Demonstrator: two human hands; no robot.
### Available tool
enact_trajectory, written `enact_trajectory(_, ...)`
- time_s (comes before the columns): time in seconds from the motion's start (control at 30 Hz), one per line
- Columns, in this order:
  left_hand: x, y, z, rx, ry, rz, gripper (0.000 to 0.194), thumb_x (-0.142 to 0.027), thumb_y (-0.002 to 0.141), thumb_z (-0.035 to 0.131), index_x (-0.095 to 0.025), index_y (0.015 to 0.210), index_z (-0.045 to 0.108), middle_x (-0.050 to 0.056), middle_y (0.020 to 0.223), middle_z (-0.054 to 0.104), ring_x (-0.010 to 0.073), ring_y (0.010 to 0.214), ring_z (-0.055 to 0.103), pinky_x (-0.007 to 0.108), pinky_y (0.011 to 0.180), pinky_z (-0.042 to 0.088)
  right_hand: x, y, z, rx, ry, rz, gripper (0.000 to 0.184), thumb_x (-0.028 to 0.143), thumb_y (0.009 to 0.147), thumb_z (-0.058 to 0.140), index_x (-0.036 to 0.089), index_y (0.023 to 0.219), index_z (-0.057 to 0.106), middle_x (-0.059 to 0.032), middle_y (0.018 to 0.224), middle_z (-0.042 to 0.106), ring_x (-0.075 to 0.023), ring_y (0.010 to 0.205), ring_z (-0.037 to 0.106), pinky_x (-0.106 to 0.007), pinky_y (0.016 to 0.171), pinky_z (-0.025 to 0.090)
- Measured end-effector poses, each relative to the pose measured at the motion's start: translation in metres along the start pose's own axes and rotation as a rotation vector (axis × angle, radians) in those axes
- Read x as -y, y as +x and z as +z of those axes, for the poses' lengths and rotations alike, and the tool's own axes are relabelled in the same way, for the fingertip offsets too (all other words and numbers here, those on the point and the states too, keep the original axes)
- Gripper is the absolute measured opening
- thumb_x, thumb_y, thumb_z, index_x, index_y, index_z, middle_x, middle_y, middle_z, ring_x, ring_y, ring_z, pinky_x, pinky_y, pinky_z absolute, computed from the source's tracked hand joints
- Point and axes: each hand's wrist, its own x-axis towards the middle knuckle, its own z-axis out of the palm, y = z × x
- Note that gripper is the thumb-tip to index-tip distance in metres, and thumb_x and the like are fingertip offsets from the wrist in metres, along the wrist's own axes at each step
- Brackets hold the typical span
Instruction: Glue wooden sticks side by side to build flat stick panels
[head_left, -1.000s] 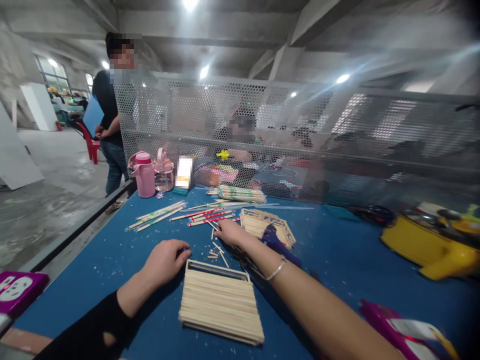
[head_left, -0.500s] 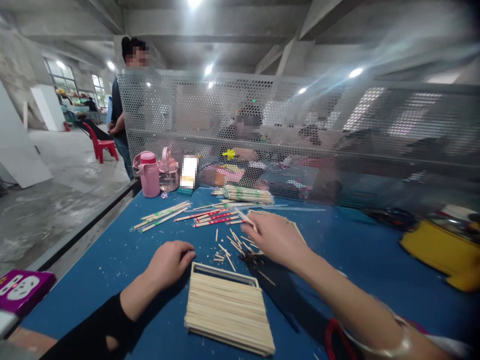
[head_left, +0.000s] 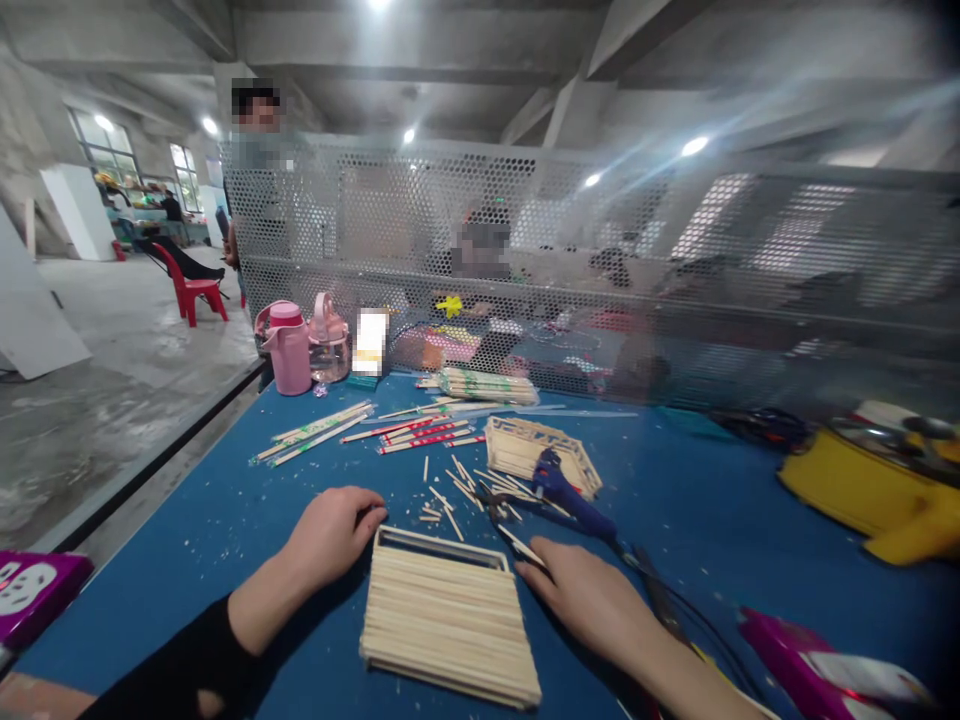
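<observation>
A box-like panel of pale wooden sticks [head_left: 450, 615], with an open frame along its far side, lies on the blue table in front of me. At its far left corner rests my left hand [head_left: 326, 535], fingers loosely bent and thumb apart, holding nothing. My right hand [head_left: 585, 590], on the panel's right, pinches a short wooden stick [head_left: 517, 543] pointing away to the left. Beyond it lie dark-jawed pliers [head_left: 491, 500], loose cut sticks [head_left: 457, 485] and a blue glue gun [head_left: 574, 500]. The glue gun's nozzle end overlaps a second stick-built frame [head_left: 517, 448].
Paper-wrapped chopsticks [head_left: 424, 433] and a bagged bundle [head_left: 487, 386] lie farther back. A pink jug [head_left: 289, 350] and a clear bottle [head_left: 328, 350] stand at the far left. A yellow container [head_left: 832, 490] sits right. Behind the perforated screen [head_left: 375, 220] are other people.
My right hand went from the loose sticks at the back across to the second frame, then came back toward me with a stick. My left hand stayed by the panel.
</observation>
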Motion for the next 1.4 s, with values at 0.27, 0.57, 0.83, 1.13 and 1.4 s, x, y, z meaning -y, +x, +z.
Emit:
enact_trajectory(0.27, -0.001, 0.001, -0.001, 0.016, -0.003, -0.023, 0.030, -0.031, 0.085, 0.042, -0.022, 0.097, 0.067, 0.005, 0.097, 0.069, 0.0195, 0.091, 0.061, 0.027, 0.079, 0.043, 0.005, 0.016, -0.007, -0.003, -0.084, -0.045, 0.019, 0.031, 0.083, 0.044, 0.021, 0.080, 0.060, -0.0113, 0.086, 0.070, -0.0287, 0.081, 0.065, -0.030, 0.056, 0.038)
enact_trajectory(0.57, -0.003, 0.002, 0.000, 0.006, 0.012, -0.064, 0.030, -0.032, 0.086, 0.040, -0.022, 0.096, 0.067, 0.005, 0.095, 0.069, 0.0201, 0.090, 0.061, 0.027, 0.077, 0.043, 0.058, 0.092, -0.068, -0.169, -0.113, -0.283, 0.027, 0.029, 0.092, 0.035, 0.020, 0.096, 0.060, -0.0067, 0.099, 0.065, -0.0203, 0.092, 0.060, -0.031, 0.074, 0.045)
enact_trajectory(0.83, 0.000, 0.003, 0.000, 0.003, 0.050, -0.046, 0.030, -0.034, 0.087, 0.038, -0.023, 0.094, 0.065, 0.005, 0.092, 0.069, 0.0213, 0.086, 0.062, 0.028, 0.073, 0.044, 0.123, 0.195, -0.075, -0.142, -0.187, -0.410, 0.029, 0.030, 0.085, 0.052, 0.018, 0.112, 0.053, -0.0060, 0.113, 0.055, -0.0200, 0.095, 0.057, -0.038, 0.078, 0.048)
enact_trajectory(1.13, -0.002, 0.003, -0.001, 0.010, 0.070, -0.014, 0.029, -0.032, 0.087, 0.038, -0.023, 0.093, 0.065, 0.006, 0.089, 0.069, 0.0218, 0.084, 0.062, 0.030, 0.072, 0.045, 0.141, 0.202, -0.087, -0.172, -0.142, -0.426, 0.031, 0.030, 0.085, 0.052, 0.017, 0.113, 0.052, -0.0069, 0.114, 0.055, -0.0190, 0.094, 0.057, -0.040, 0.078, 0.049)
enact_trajectory(1.4, 0.011, 0.006, -0.003, -0.172, 0.008, -0.129, 0.030, -0.028, 0.085, 0.041, -0.019, 0.104, 0.064, 0.007, 0.105, 0.067, 0.0218, 0.097, 0.061, 0.030, 0.083, 0.044, 0.128, 0.114, -0.116, -0.023, 0.041, -0.513, 0.026, 0.028, 0.087, 0.040, 0.016, 0.089, 0.062, -0.0059, 0.081, 0.068, -0.0166, 0.073, 0.060, -0.022, 0.060, 0.038)
